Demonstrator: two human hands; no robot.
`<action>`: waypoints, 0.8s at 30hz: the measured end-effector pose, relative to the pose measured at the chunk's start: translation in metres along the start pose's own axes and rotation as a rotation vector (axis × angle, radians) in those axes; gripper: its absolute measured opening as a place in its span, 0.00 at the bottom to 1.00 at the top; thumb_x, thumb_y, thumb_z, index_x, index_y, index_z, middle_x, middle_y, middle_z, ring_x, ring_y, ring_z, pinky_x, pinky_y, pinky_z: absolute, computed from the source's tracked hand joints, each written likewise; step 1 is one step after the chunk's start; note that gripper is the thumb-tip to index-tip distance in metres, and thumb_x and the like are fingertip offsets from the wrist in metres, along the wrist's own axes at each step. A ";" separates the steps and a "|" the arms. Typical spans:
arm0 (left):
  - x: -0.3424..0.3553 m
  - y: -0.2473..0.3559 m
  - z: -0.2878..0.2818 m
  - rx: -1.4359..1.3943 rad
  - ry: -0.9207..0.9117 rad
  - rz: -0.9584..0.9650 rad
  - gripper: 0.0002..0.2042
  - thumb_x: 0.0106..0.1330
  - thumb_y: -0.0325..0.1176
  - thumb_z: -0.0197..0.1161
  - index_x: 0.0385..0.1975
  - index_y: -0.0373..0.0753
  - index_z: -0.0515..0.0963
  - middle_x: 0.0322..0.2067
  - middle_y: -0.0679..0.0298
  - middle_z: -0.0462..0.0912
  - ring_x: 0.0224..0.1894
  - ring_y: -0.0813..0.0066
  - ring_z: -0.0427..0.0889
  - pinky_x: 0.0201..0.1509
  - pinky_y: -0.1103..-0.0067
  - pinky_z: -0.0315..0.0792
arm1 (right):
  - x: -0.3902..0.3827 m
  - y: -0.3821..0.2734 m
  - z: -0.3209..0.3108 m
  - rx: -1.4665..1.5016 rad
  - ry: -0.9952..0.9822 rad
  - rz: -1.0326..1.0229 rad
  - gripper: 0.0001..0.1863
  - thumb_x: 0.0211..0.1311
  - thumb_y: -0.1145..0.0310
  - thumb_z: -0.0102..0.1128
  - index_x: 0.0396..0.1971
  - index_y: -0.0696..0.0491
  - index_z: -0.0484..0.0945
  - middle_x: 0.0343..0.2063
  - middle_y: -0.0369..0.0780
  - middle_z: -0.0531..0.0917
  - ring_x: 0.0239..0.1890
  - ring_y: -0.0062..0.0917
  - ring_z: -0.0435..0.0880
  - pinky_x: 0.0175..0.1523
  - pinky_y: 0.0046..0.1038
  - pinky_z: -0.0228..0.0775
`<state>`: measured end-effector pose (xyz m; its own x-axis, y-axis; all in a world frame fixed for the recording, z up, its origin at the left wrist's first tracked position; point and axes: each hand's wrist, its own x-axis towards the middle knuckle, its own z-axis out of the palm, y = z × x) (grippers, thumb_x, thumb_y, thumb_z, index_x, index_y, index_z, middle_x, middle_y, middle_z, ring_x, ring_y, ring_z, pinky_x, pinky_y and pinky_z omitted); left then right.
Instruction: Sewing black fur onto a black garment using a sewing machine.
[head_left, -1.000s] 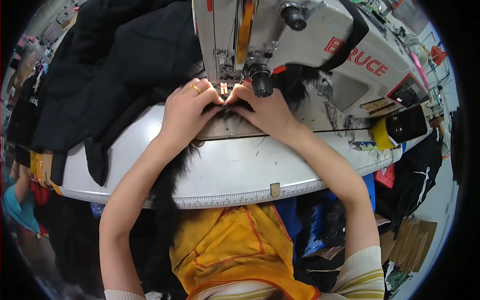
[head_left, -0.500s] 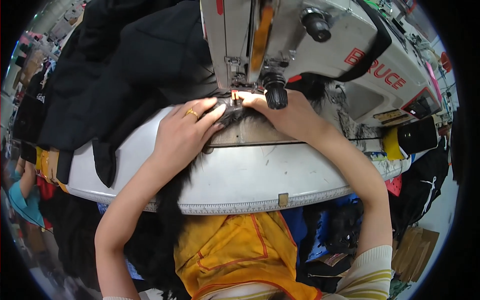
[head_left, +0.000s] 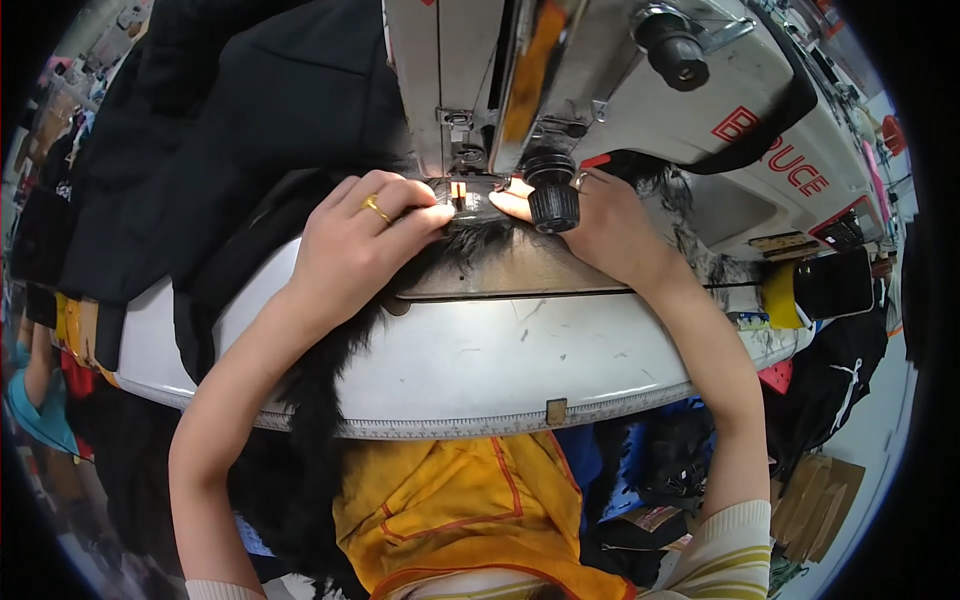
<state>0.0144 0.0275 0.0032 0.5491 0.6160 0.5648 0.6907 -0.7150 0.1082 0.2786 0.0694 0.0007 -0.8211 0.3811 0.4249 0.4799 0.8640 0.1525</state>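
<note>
A long, shaggy strip of black fur [head_left: 318,395] is draped from the lit sewing area over the front edge of the white, ruler-edged table [head_left: 490,365]; its upper end is lost in dark material near the small metal presser foot [head_left: 459,196] of the white sewing machine [head_left: 640,110]. At the left of the foot, the strip is touched by the bare left hand [head_left: 345,245], whose fingers are bent and whose thumb and forefinger are brought nearly together; whether fur is pinched or only pressed flat cannot be told. The bare right hand [head_left: 625,235] is placed at the other side, its fingertips partly hidden by the ribbed black knob [head_left: 554,205]; its opening and any hold cannot be told. The black woven cloth [head_left: 270,110] is heaped in folds beyond the left hand. The fur is judged light, limp and slightly slippery, its loose hairs easily shed or caught; it is best held by its backing at the edge, just beside the foot, with the fingertips kept clear; the cloth is judged heavier and firmer, with some drag.
</note>
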 end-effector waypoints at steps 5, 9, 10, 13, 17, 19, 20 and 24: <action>0.006 -0.008 -0.008 0.373 -0.159 0.215 0.15 0.54 0.30 0.55 0.43 0.44 0.77 0.36 0.70 0.77 0.42 0.76 0.76 0.42 0.78 0.68 | 0.002 -0.005 0.001 0.019 0.023 0.035 0.16 0.49 0.72 0.53 0.40 0.46 0.78 0.41 0.28 0.80 0.38 0.20 0.76 0.44 0.20 0.71; 0.019 -0.008 -0.010 0.397 -0.274 0.220 0.11 0.53 0.26 0.56 0.37 0.44 0.75 0.33 0.68 0.77 0.39 0.72 0.76 0.44 0.76 0.69 | 0.004 -0.008 0.011 -0.009 0.053 0.031 0.17 0.50 0.72 0.52 0.42 0.45 0.78 0.42 0.28 0.80 0.38 0.20 0.77 0.45 0.20 0.71; 0.019 -0.005 -0.010 0.317 -0.267 0.186 0.12 0.51 0.25 0.57 0.36 0.43 0.75 0.32 0.67 0.77 0.39 0.70 0.76 0.44 0.75 0.69 | 0.004 -0.008 0.011 -0.026 0.054 0.034 0.17 0.51 0.71 0.51 0.43 0.45 0.78 0.43 0.27 0.80 0.38 0.20 0.77 0.45 0.20 0.71; 0.019 0.005 -0.013 0.126 -0.229 0.137 0.13 0.46 0.21 0.57 0.33 0.41 0.75 0.31 0.64 0.76 0.36 0.65 0.75 0.45 0.73 0.69 | 0.004 -0.008 0.007 0.017 0.051 0.061 0.19 0.52 0.72 0.51 0.45 0.43 0.79 0.44 0.26 0.81 0.38 0.21 0.77 0.45 0.21 0.71; 0.012 0.022 -0.012 -0.165 -0.225 -0.183 0.06 0.50 0.30 0.63 0.27 0.39 0.77 0.28 0.64 0.77 0.32 0.64 0.76 0.37 0.74 0.68 | 0.003 -0.007 0.009 0.050 0.068 0.071 0.17 0.53 0.73 0.51 0.43 0.43 0.80 0.44 0.27 0.82 0.39 0.24 0.79 0.45 0.23 0.73; 0.010 0.028 -0.009 -0.089 -0.202 -0.222 0.08 0.52 0.37 0.66 0.26 0.41 0.78 0.28 0.67 0.77 0.31 0.68 0.76 0.35 0.76 0.67 | 0.003 -0.006 0.010 0.058 0.045 0.065 0.17 0.53 0.73 0.51 0.43 0.43 0.80 0.44 0.27 0.81 0.39 0.24 0.79 0.45 0.24 0.73; 0.010 0.031 -0.007 0.001 -0.166 -0.175 0.06 0.53 0.36 0.65 0.27 0.42 0.78 0.29 0.69 0.77 0.31 0.70 0.76 0.35 0.76 0.67 | 0.003 -0.006 0.008 0.062 0.046 0.066 0.17 0.53 0.73 0.51 0.43 0.43 0.80 0.44 0.27 0.81 0.39 0.24 0.79 0.45 0.24 0.73; 0.000 0.037 -0.003 0.244 -0.073 0.008 0.06 0.52 0.30 0.62 0.30 0.43 0.77 0.31 0.73 0.76 0.36 0.78 0.77 0.39 0.80 0.68 | 0.001 -0.003 0.009 0.018 0.022 0.062 0.22 0.51 0.72 0.52 0.47 0.37 0.79 0.34 0.28 0.78 0.35 0.21 0.77 0.42 0.22 0.71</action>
<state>0.0385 -0.0005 0.0097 0.5817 0.6389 0.5033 0.7742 -0.6246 -0.1019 0.2742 0.0703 -0.0072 -0.7829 0.4268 0.4526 0.5238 0.8448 0.1094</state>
